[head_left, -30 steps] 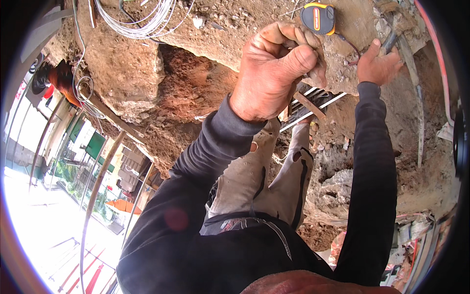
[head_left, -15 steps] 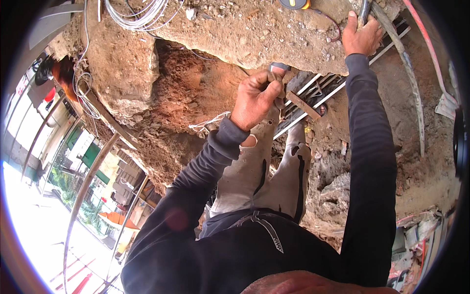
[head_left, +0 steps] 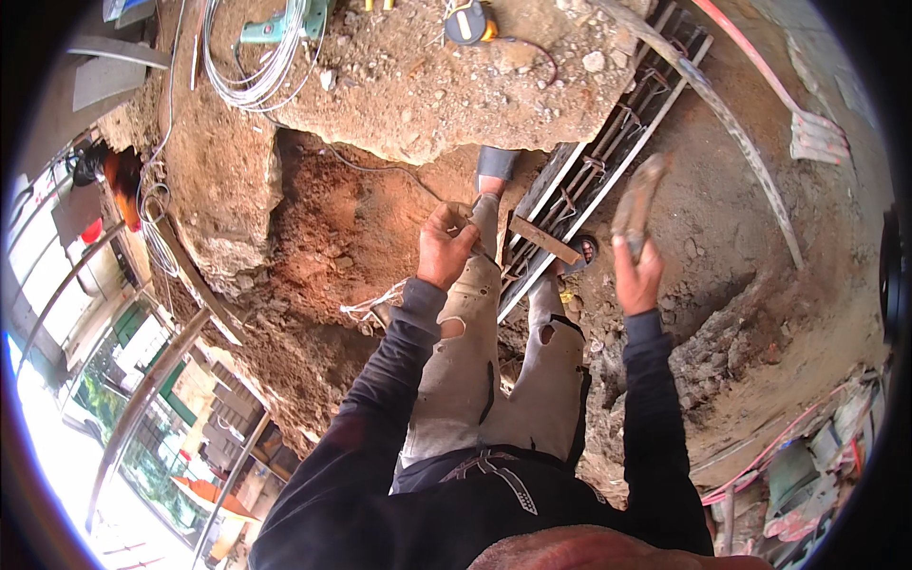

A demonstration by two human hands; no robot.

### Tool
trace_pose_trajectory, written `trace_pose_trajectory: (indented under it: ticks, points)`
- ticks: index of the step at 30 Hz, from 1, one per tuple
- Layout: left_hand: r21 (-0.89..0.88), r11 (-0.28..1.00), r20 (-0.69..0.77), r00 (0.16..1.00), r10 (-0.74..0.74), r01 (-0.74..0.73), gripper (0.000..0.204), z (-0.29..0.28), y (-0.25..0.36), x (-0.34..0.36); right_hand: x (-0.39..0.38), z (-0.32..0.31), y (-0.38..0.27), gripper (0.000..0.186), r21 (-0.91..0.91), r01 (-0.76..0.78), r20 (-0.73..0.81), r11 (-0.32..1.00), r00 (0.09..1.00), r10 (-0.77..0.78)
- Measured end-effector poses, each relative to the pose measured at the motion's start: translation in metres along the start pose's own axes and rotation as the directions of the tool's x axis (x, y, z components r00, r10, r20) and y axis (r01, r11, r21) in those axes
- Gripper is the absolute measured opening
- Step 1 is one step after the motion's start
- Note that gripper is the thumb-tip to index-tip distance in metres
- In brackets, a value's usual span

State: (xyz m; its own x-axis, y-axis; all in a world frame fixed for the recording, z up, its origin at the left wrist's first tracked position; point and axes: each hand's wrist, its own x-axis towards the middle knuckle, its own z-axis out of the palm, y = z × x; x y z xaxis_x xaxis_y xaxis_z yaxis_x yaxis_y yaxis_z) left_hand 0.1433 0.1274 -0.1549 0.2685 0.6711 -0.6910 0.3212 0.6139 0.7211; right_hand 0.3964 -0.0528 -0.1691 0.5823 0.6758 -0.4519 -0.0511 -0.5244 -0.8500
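Note:
My left hand (head_left: pixel 445 242) is pinched on something small I cannot make out, above my trouser leg (head_left: pixel 454 342) near the rebar cage (head_left: pixel 598 161). My right hand (head_left: pixel 638 280) grips a worn, elongated tool (head_left: pixel 646 190), blurred and pointing up to the right of the cage. A short wooden board (head_left: pixel 543 239) lies across the cage's bars. My sandaled foot (head_left: pixel 583 251) is beside it. A yellow-and-dark tape measure (head_left: pixel 465 21) lies on the earth ledge (head_left: pixel 418 114) above.
White wire coils (head_left: pixel 249 66) and a green power tool (head_left: pixel 266 30) sit on the upper ledge. A red pipe (head_left: pixel 750 62) and a pale pipe (head_left: pixel 746 161) run down the right. Excavated reddish earth (head_left: pixel 328 209) and poles (head_left: pixel 152 380) are at the left.
My right hand has lifted the tool from the ledge and moved down beside the cage. My left hand has dropped lower and leftward. More ledge and cage now show.

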Motion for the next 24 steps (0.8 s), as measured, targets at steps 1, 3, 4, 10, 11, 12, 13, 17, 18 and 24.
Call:
trace_pose_trajectory:
  ticks: [1,3,4,10,11,12,13,17,18,24]
  points:
    - [-0.017,1.000,0.013,1.000,0.004,-0.004,0.008,0.004,-0.003,-0.002,-0.027,0.001,0.015,0.034,-0.065,-0.024,-0.046,0.998,0.999,0.021]
    - [0.007,0.998,0.020,0.997,-0.069,0.069,0.004,0.009,-0.004,-0.002,-0.081,-0.006,0.064,0.043,-0.172,-0.264,-0.040,0.949,0.964,0.261]
    - [-0.003,0.995,0.024,0.995,-0.095,0.095,0.002,0.015,0.000,-0.003,-0.112,-0.006,0.096,0.047,-0.274,-0.296,-0.078,0.915,0.955,0.285]
    - [0.239,0.932,0.018,0.961,0.275,-0.271,0.018,0.039,0.041,0.060,-0.251,-0.018,0.180,0.046,-0.296,-0.714,-0.075,0.635,0.680,0.730]
    - [0.153,0.916,0.018,0.928,0.372,-0.370,0.019,0.055,0.056,0.081,-0.280,-0.029,0.217,0.040,-0.345,-0.797,-0.113,0.496,0.559,0.821]
    - [0.401,0.767,0.003,0.839,0.545,-0.500,0.016,0.065,0.076,0.102,-0.304,-0.037,0.250,0.040,-0.386,-0.856,-0.156,0.345,0.428,0.890]
    - [0.644,0.526,0.041,0.712,0.701,-0.556,0.014,0.065,0.096,0.124,-0.309,-0.037,0.252,0.042,-0.331,-0.900,-0.125,0.286,0.342,0.931]
    - [0.802,-0.282,0.543,0.448,0.710,-0.526,0.010,0.064,0.149,0.201,-0.304,-0.035,0.243,0.045,-0.099,-0.993,-0.075,0.066,0.074,0.994]
    - [0.779,-0.357,0.598,0.440,0.670,-0.516,0.011,0.060,0.155,0.215,-0.300,-0.035,0.241,0.045,-0.035,-0.999,-0.082,0.024,0.027,0.996]
    - [0.610,-0.318,0.734,0.366,0.573,-0.725,0.012,0.023,0.153,0.253,-0.213,-0.004,0.182,0.035,0.080,-0.945,0.068,0.318,0.323,0.944]
